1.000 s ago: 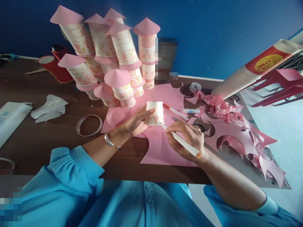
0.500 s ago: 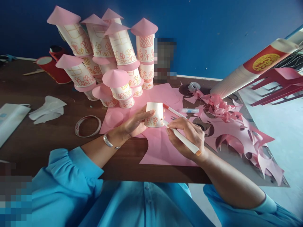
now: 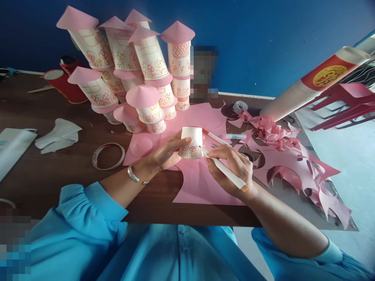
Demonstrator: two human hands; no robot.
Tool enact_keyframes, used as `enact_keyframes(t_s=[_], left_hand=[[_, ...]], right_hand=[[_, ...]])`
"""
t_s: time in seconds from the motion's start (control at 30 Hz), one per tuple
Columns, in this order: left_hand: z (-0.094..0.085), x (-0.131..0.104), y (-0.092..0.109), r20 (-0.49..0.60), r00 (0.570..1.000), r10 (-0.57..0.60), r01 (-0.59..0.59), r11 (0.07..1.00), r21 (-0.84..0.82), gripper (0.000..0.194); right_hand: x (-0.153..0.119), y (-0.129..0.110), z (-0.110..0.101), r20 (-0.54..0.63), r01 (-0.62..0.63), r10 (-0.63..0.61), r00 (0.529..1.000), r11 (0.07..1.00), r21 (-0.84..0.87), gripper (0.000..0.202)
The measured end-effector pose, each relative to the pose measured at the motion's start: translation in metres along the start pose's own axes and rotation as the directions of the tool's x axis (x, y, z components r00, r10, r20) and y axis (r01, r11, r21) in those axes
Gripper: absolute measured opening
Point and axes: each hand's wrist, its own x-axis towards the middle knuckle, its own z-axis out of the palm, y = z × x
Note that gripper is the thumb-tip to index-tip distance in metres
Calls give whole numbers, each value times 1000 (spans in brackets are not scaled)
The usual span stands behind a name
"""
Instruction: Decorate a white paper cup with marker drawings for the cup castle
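My left hand (image 3: pixel 168 151) is closed around a small white paper cup (image 3: pixel 191 136), upside down with its wide rim below. Orange-red flowers and grass strokes are drawn along the cup's lower part. In my right hand (image 3: pixel 231 169) is a white marker (image 3: pixel 228 173) with an orange end, its tip at the cup's right side. A second marker, white with a red end (image 3: pixel 215 137), lies behind the fingers of that hand; whether they touch it I cannot tell. Under both hands spreads pink paper (image 3: pixel 205 183). Behind the cup stand several decorated cup towers (image 3: pixel 152 58) with pink cone roofs.
A roll of tape (image 3: pixel 108 156) and crumpled white paper (image 3: pixel 58 136) lie left. Pink paper scraps (image 3: pixel 293 164), a glue stick (image 3: pixel 234 136) and a clear tape roll (image 3: pixel 240 106) are at right. A long stack of cups (image 3: pixel 316 86) leans there; a red stool (image 3: pixel 351 101) stands beyond.
The cup has turned slightly in my left hand, and the marker tip sits a little higher and further left on it. Both hands otherwise keep their places.
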Motion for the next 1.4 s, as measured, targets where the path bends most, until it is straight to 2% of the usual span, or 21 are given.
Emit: enact_keyframes(t_s=[0.3,0.67,0.9,1.4], left_hand=[[1,-1,1,1,1000,1,-1,1000,-8,54],[1,0,0,10,1000,-8,9,1000,-22,54],[1,0,2,30,1000,7,-6,1000,-23,50],[-1,2,1,6,1000,-13,13,1000,-29,54]], right_hand=[[2,0,-2,23,1,-1,1000,1000,5,24],[1,-4,-4,100,-34,30,995,999,34,14],[1,-6,-4,103,-28,23,994,999,39,18],[4,-7,-7,135,-13,4,991,998,65,18]])
